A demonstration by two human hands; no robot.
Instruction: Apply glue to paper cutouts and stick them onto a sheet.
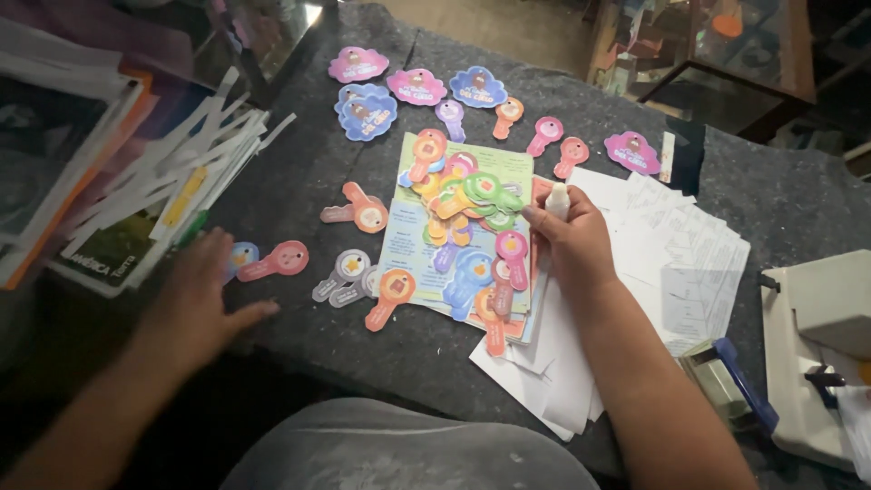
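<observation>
Holding a white glue stick [557, 200]: right hand [570, 245], fingers curled closed around the tube, cap end up, positioned over the right edge of a printed sheet [413, 238].

Left hand [195, 295]: grip loose, palm down, fingers spread flat on the grey felt-covered table [308, 172], holding nothing; fingertips touching a blue key-shaped paper cutout [241, 255], just beside a pink key-shaped cutout [275, 261].

Heap of key-shaped cutouts [465, 201], orange, green, pink, purple, blue: piled on the printed sheet. Further keys lie singly on the table around it.

Cloud-shaped cutouts, pink and blue [416, 87]: in a row at the far side of the table.

White printed papers [680, 245]: stacked under and right of the right hand.

Books and cut paper strips [172, 172]: far left.

Paper trimmer [821, 345]: right edge.
</observation>
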